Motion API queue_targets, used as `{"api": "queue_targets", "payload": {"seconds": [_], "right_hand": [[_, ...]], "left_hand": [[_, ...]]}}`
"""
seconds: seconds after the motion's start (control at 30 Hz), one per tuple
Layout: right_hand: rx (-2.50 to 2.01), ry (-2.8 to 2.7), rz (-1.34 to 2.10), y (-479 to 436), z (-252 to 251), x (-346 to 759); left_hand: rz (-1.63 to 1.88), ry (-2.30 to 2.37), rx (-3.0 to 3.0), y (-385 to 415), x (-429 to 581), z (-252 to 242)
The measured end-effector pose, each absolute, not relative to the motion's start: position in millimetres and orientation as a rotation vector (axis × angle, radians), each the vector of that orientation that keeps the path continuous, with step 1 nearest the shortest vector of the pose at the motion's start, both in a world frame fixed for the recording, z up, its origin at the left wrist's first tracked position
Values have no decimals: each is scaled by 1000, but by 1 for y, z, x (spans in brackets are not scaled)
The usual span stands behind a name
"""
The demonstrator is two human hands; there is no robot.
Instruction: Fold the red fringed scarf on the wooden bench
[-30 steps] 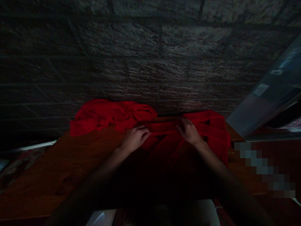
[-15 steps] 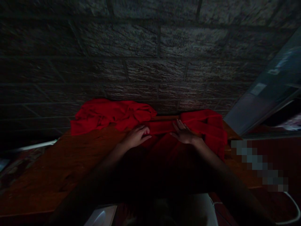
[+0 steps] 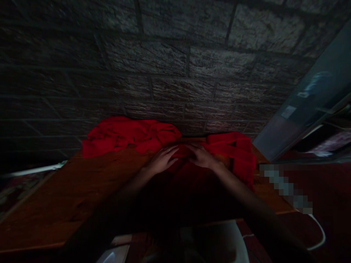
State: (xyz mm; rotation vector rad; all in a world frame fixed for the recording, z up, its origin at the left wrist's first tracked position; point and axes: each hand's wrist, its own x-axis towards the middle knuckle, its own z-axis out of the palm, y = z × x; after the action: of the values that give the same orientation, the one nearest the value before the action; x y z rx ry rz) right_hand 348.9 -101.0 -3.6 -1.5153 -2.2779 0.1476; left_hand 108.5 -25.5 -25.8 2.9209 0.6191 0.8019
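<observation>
A red garment [image 3: 242, 157] lies spread on the wooden table [image 3: 68, 193], its near part in deep shadow beneath my arms. My left hand [image 3: 163, 160] rests at the upper edge of the garment, fingers stretched out and a ring showing on one of them. Close beside it, my right hand [image 3: 202, 156] lies on the same red fabric with its fingers extended toward the left. Neither hand appears to grip the cloth. Behind my left hand is a crumpled heap of red cloth [image 3: 123, 132], against the wall.
A rough block wall [image 3: 164, 54] rises directly behind the table. To the right stands a grey panel [image 3: 296, 98]. A white cable [image 3: 323, 233] curves beside the table's right end. At the bottom, a pale object [image 3: 116, 252] shows below the front edge.
My right hand has slid left along the fabric, closer to my left hand. My left hand's fingers, curled before, are now straighter. The view has shifted slightly.
</observation>
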Motion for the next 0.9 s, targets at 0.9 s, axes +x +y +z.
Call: {"api": "queue_targets", "payload": {"seconds": [0.9], "right_hand": [[-2108,-2363,-442,-81,4,286]], "left_hand": [[710,975,2925,-29,107,-14]]}}
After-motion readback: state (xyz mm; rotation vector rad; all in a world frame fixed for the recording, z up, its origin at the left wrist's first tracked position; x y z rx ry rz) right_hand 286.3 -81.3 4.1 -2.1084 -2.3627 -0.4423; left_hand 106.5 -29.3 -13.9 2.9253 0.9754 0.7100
